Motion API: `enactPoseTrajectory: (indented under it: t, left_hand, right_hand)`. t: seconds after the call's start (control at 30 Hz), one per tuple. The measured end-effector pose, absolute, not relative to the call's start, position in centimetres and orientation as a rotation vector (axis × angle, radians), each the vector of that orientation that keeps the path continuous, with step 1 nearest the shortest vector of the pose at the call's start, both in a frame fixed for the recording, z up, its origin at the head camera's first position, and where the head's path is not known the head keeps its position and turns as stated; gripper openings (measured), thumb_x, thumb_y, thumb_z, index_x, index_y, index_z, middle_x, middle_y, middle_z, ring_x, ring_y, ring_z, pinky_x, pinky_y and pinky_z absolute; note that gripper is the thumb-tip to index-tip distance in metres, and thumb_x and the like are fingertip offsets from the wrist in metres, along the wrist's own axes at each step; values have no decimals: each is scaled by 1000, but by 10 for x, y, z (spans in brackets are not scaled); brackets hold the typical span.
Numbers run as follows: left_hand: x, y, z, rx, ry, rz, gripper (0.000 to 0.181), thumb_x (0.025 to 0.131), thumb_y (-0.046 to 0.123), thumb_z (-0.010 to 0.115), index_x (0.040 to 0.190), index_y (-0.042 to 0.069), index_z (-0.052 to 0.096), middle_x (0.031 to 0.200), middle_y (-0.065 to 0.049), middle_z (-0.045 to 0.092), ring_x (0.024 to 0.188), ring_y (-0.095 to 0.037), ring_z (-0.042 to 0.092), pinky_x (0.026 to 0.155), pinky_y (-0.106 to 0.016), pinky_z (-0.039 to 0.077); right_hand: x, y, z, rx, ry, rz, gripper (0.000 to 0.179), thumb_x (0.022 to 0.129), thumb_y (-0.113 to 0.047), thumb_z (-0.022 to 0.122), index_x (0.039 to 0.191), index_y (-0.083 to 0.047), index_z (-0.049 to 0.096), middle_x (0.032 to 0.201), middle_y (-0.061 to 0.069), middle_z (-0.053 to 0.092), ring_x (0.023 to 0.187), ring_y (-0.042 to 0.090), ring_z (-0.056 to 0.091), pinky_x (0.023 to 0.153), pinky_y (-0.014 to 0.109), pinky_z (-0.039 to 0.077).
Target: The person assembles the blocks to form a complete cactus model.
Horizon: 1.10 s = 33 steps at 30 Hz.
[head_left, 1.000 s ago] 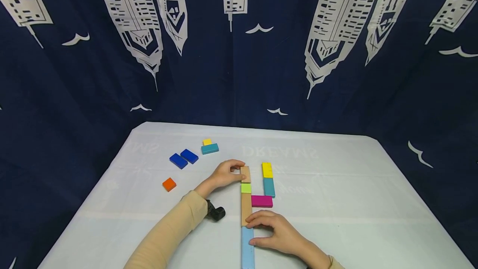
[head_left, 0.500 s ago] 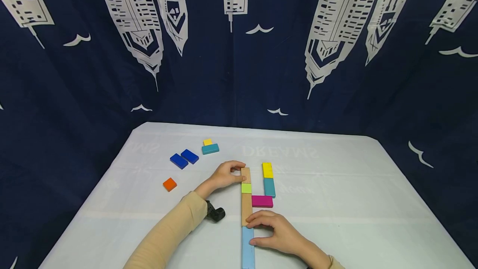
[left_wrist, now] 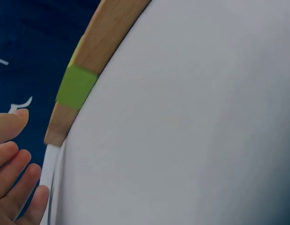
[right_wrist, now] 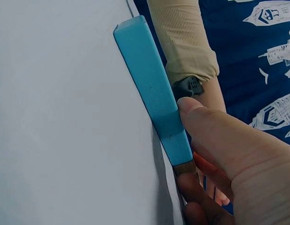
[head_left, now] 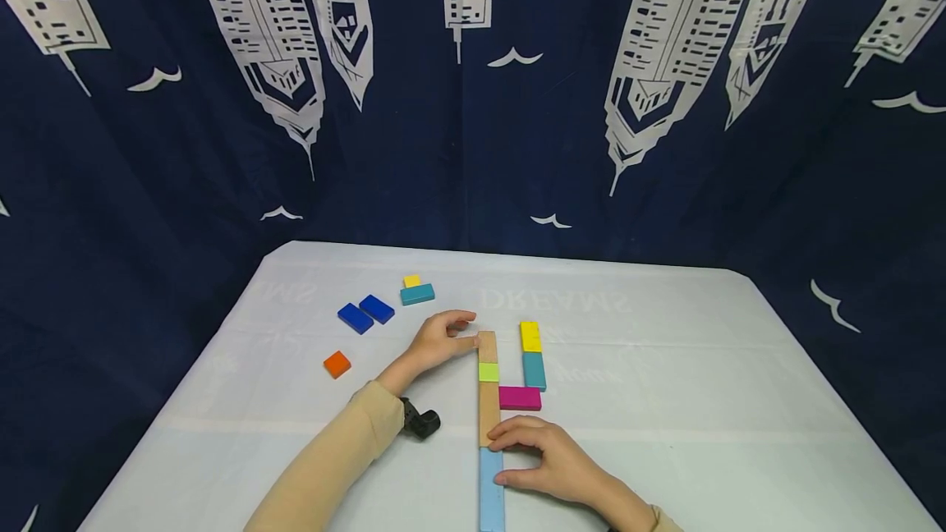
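Observation:
A line of wooden blocks runs up the table in the head view: a light blue block (head_left: 491, 489), a long plain wood block (head_left: 489, 409), a lime green block (head_left: 488, 372) and a short plain wood block (head_left: 487, 346). Beside the short block is my left hand (head_left: 438, 339), thumb tip close to its left side and fingers spread, holding nothing; the left wrist view shows a gap. My right hand (head_left: 543, 460) rests at the joint, its thumb touching the light blue block (right_wrist: 156, 89) and its fingertips on the long wood block.
Right of the line lie a magenta block (head_left: 520, 398), a teal block (head_left: 534, 371) and a yellow block (head_left: 530, 336). Two dark blue blocks (head_left: 355, 318), an orange block (head_left: 337, 364), another teal block (head_left: 417, 295) and a small yellow block (head_left: 411, 280) lie left on the white table (head_left: 702, 368).
My left hand has let go of the short wood block and drawn slightly left, its fingers opening. The right hand and the blocks stay put.

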<state>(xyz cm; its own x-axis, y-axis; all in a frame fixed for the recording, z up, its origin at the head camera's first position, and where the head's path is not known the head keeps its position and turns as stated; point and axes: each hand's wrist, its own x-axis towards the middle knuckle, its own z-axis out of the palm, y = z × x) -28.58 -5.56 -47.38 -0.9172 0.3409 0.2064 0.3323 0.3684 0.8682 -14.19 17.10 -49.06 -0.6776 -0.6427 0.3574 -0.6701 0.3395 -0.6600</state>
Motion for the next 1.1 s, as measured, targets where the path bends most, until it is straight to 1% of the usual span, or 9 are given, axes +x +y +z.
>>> enactPoseTrajectory:
  t: [0.13,0.27,0.43,0.53,0.67,0.8,0.9,1.03,1.1]
  left_hand:
    - [-289,-72,-468,507,2651,1777,42,82,14,73,119,-1,62,116,-11,64,105,-24,59,88,-37,48]
    - [-288,-95,-457,384,2651,1955,40,82,12,73,117,-2,62,113,-15,64,101,-27,61,86,-37,48]
    - [-284,-124,-444,215,2582,2139,40,82,8,72,119,-3,60,118,-19,61,105,-30,59,87,-30,45]
    - [-282,-137,-441,108,2576,2176,43,83,10,72,122,-2,58,121,-18,60,110,-30,57,88,-26,42]
    - [-278,-150,-445,21,2627,2198,45,83,15,72,123,1,58,122,-15,60,111,-29,56,88,-23,44]
    - [-280,-161,-456,-2,2737,2156,48,82,23,74,123,4,59,120,-12,61,109,-25,56,90,-26,44]
    - [-282,-168,-461,-24,2781,2129,51,82,23,74,124,2,57,122,-13,60,111,-24,55,96,-35,41]
    - [-282,-176,-464,-97,2769,2137,48,82,13,73,124,-2,56,124,-18,57,115,-29,51,100,-42,37]
    - [-281,-178,-466,-161,2776,2109,49,81,11,73,124,-2,55,124,-19,56,117,-31,49,102,-43,34]
  right_hand:
    - [-141,171,-491,1253,-2535,1274,27,81,-32,74,105,-21,69,112,-8,62,104,11,57,89,29,46]
    - [-140,172,-491,1274,-2504,1269,27,81,-31,74,105,-20,69,112,-6,63,104,11,57,88,29,46]
    - [-140,173,-491,1285,-2483,1265,27,81,-30,74,105,-19,69,112,-5,63,104,12,57,88,29,46]
    - [-140,173,-491,1282,-2488,1270,27,81,-30,74,105,-19,69,112,-5,63,105,12,57,89,29,46]
    - [-140,173,-491,1281,-2492,1272,27,81,-30,74,105,-19,69,112,-6,63,105,11,57,88,29,46]
    - [-140,173,-492,1278,-2494,1268,27,81,-31,74,105,-19,69,112,-6,63,104,11,57,88,28,46]
    - [-140,173,-492,1277,-2496,1262,27,81,-31,74,105,-19,69,112,-6,63,104,11,57,88,29,46]
    - [-140,173,-491,1272,-2499,1260,27,81,-31,74,105,-19,69,112,-6,63,104,10,57,88,29,47]
    - [-141,173,-491,1272,-2498,1254,27,81,-31,74,105,-19,69,112,-6,63,104,10,57,88,29,47]
